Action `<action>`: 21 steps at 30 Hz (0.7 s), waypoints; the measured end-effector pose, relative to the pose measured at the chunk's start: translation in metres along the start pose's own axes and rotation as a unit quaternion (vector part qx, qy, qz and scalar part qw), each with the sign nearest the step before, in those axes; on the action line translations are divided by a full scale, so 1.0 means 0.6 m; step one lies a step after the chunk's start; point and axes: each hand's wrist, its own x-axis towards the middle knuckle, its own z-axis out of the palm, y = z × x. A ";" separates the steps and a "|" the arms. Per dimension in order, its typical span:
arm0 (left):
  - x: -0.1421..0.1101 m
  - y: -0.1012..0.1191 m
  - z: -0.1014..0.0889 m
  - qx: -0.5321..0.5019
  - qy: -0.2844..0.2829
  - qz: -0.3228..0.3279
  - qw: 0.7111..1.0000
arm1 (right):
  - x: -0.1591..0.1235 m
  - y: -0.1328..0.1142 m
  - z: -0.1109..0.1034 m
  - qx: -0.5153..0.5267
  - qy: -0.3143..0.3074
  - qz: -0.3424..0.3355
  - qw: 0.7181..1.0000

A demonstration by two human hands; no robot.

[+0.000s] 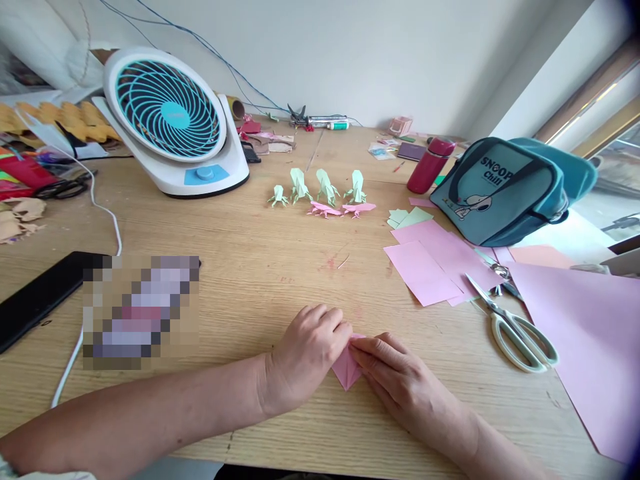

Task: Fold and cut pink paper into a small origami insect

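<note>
"So, what does the left hand [311, 353] have?"

"The pink folded paper [347, 365], between both hands on the wooden table [215, 293]. It's curled closed at the paper's left side, fingertips hidden."

"And the right hand [400, 380]?"

"Closed on the right side, fingers extended and bunched together."

"What's around them?"

"Right of the right hand, the white-handled scissors [513, 337] lie open, with a large pink sheet [595, 347] past them. Smaller pink sheets [424, 272] lie beyond that hand, to its right."

"Straight beyond the hands?"

"Two pink origami insects [325, 210], then four pale green origami insects [327, 187] in a row."

"Farther out?"

"A white fan [173, 113] beyond the left hand, to its left; beyond the right hand, to its right, a red bottle [431, 165] leaning beside a teal Snoopy bag [495, 190]."
</note>
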 end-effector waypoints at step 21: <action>-0.033 -0.015 0.007 -0.068 0.136 0.153 0.977 | -0.012 0.008 0.001 0.004 -0.006 0.012 1.000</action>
